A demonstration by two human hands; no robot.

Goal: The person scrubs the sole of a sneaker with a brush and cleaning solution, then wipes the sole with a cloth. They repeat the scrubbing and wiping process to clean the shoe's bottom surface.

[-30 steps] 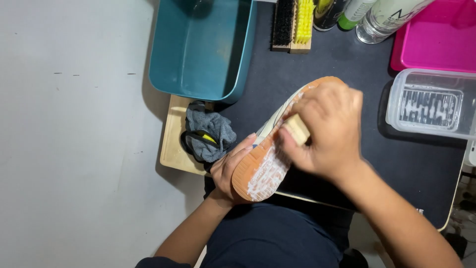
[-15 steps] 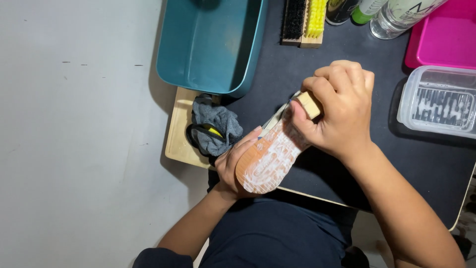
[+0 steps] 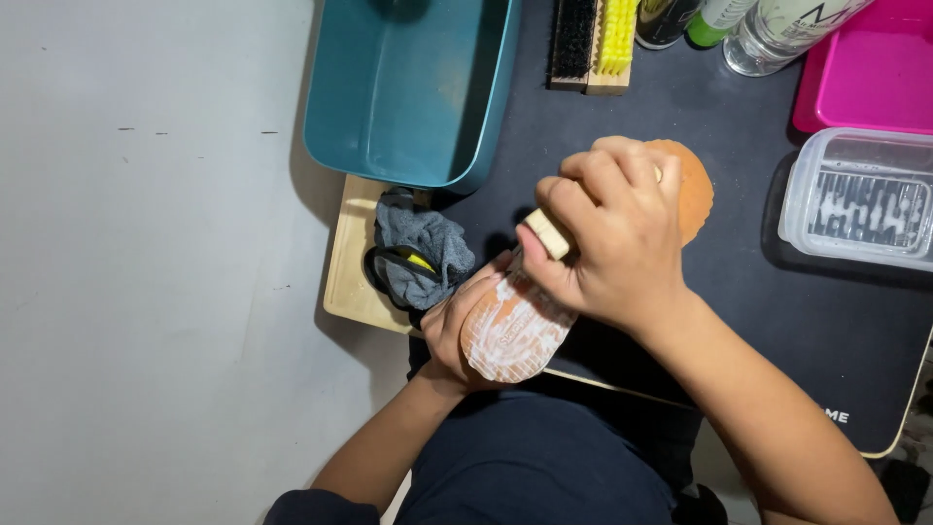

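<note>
Gripping a wooden brush (image 3: pixel 546 233) in clenched fingers, the right hand (image 3: pixel 622 233) presses it on the soapy orange shoe sole (image 3: pixel 510 331), which the left hand (image 3: pixel 455 326) cups sole-up above the desk (image 3: pixel 739 292) for steadiness.

A small shoe-cleaning station, most likely a home workshop corner: a dark work mat (image 3: pixel 680 321) covers a pale wooden board (image 3: pixel 350 272) set against a plain grey-white floor or wall. At twelve o'clock lie a black-bristled brush (image 3: pixel 573 39) and a yellow-bristled brush (image 3: pixel 614 39), with spray bottles (image 3: pixel 768 24) at one o'clock, a teal wash basin (image 3: pixel 408 87) at eleven, and pink (image 3: pixel 865 68) and clear (image 3: pixel 860 199) plastic tubs at two
</note>
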